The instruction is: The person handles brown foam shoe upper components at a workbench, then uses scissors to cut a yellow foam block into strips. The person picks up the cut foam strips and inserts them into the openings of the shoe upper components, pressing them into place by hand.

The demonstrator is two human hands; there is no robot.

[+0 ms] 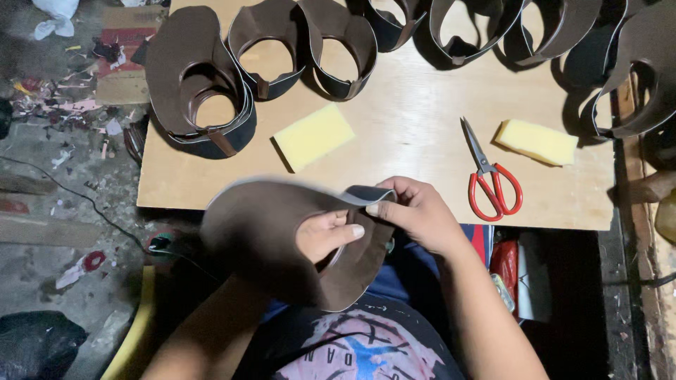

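1. Light falls brightest on the plywood table [394, 127], paling its centre.
2. Toward nine o'clock the floor [56, 211] is dim; toward four o'clock the space under the table sinks near black.
3. The brown leather piece [267, 239] is smeared by motion blur.
4. The sponges cast short dark shadows toward seven o'clock.

Brown leather piece [260, 236], held up off the bench.

It is a curved, cut sheet of dark brown leather with a pale thin edge and a rounded cutout. It sits bent and slightly blurred in front of the person's lap, its top right corner folded over, showing a darker underside.
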